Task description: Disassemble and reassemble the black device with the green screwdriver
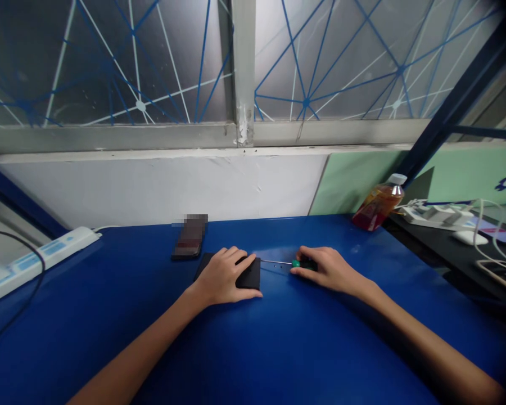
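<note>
A flat black rectangular case (248,277) lies on the blue table, its exact kind unclear. My left hand (225,274) rests over it, fingers across the top and thumb along the near edge, holding it down. In my right hand (326,268) is a screwdriver (296,263) with a green and black handle, its thin shaft level and pointing left. The tip meets or nearly meets the case's right edge; contact is too small to tell. Just below the shaft lie a few tiny dark pieces (275,266), which look like screws.
A dark phone (189,239), partly blurred, lies behind the case. On the left is a white power strip (42,261) with a black cable. A bottle of amber drink (378,203) stands at the back right, beside a black surface with chargers and white cables (483,225).
</note>
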### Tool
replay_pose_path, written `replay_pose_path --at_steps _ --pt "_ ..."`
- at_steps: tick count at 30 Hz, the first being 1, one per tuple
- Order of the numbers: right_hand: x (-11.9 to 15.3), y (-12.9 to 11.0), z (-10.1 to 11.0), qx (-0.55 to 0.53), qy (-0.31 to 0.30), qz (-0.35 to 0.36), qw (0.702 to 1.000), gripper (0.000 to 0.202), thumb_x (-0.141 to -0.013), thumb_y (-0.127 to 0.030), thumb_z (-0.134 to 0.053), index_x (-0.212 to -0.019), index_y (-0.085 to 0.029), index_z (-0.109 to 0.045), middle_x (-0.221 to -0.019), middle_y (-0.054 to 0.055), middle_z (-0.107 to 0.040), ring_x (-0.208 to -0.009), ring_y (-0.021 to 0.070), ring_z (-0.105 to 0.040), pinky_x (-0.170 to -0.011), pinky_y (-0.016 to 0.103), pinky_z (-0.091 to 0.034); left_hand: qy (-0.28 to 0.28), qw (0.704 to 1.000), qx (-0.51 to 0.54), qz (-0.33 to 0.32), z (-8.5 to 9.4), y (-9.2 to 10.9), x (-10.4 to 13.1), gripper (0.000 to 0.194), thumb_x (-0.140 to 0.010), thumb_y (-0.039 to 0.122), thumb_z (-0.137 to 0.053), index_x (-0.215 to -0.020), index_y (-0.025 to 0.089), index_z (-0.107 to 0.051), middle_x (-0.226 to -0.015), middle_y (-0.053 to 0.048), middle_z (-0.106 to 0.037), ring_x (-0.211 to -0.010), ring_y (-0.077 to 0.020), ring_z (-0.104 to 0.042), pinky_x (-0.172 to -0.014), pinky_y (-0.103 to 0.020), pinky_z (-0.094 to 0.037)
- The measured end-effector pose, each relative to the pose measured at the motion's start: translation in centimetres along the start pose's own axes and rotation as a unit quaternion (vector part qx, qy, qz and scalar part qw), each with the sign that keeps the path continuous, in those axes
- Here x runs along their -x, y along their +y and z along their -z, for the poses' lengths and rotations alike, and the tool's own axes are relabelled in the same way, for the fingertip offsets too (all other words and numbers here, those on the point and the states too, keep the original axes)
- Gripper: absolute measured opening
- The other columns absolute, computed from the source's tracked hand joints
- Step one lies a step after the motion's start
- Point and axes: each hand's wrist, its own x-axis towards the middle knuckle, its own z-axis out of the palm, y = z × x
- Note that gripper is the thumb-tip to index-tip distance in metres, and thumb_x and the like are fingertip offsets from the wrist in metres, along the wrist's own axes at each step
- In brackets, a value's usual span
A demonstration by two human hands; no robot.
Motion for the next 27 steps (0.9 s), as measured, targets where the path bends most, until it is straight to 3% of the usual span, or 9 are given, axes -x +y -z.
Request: replay_pose_path --at_steps 6,10,22,27 --pt "-0.07 0.06 -0.39 0.020 0.009 0.010 1.000 0.037 -0.099 -0.044 -0.041 -0.084 -0.019 -0.063 -0.080 0.005 -0.067 -0.071 0.0168 -0.061 -0.065 0.027 -0.038 -0.012 1.000 -0.012 0.000 -0.01 -0.05 -0.03 0.078 -0.080 0.073 -0.054 -0.128 0.012 -0.057 -0.111 -0.015 -0.064 -0.097 -0.0302 -0.058 -0.081 -0.045 -0.047" --pt "-0.19 0.47 -0.42 0.042 0.012 0.010 0.999 0.041 -0.097 -0.049 -0.043 -0.076 -0.018 -0.060 -0.078 0.005 -0.064 -0.068 0.0161 -0.058 -0.063 0.026 -0.037 -0.014 1.000 -0.010 0.000 0.07 -0.02 -0.05 0.078 -0.081 0.073 -0.052 -0.128 0.012 -0.057 -0.112 -0.015 -0.064 -0.098 -0.0299 -0.058 -0.082 -0.044 -0.047" --pt "0.01 0.39 -0.87 0.076 -0.023 -0.009 0.997 0.032 -0.093 -0.050 -0.053 -0.099 -0.019 -0.056 -0.078 0.004 -0.069 -0.068 0.0197 -0.063 -0.059 0.027 -0.032 -0.009 1.000 -0.009 0.002 0.12 -0.03 -0.10 0.077 -0.080 0.074 -0.053 -0.129 0.014 -0.057 -0.112 -0.015 -0.064 -0.097 -0.0298 -0.059 -0.080 -0.044 -0.048" --pt "-0.02 0.24 -0.98 0.081 -0.021 0.000 0.996 0.040 -0.098 -0.053 -0.038 -0.093 -0.020 -0.060 -0.077 0.004 -0.069 -0.070 0.0191 -0.063 -0.060 0.027 -0.032 0.005 1.000 -0.013 -0.005 0.02 -0.10 -0.09 0.076 -0.079 0.073 -0.055 -0.127 0.014 -0.058 -0.110 -0.015 -0.065 -0.096 -0.0296 -0.059 -0.080 -0.043 -0.048"
